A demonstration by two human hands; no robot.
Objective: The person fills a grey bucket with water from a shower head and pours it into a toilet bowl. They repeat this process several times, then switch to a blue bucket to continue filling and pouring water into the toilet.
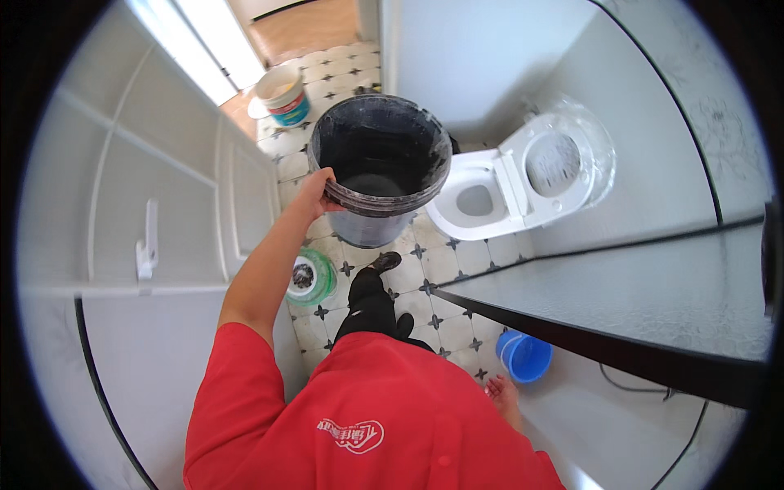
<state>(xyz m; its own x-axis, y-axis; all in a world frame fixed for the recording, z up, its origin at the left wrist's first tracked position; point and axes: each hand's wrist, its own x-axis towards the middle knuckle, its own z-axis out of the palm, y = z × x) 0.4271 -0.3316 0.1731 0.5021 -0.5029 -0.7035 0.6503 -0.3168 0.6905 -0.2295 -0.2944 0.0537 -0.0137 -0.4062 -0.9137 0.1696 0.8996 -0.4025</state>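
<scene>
My left hand (318, 195) grips the rim of a large black plastic bucket (380, 205) that is smeared with whitish residue. Its inside is dark, and I cannot tell what the bottom holds. Close to my body hangs my right hand (503, 394), fingers loosely curled, with nothing seen in it. A blue bucket (525, 355) with a pale handle stands on the floor just ahead of that hand. Near my left forearm sits a green mop bucket (312, 278) with a white wringer basket.
To the right stands a white toilet (478, 190), lid and seat raised, with clear plastic film around the lid. A black-edged glass partition (612, 294) cuts in from the right. A white door (165, 202) is at left. A white-and-teal tub (285, 98) stands by the doorway on patterned floor tiles (404, 269).
</scene>
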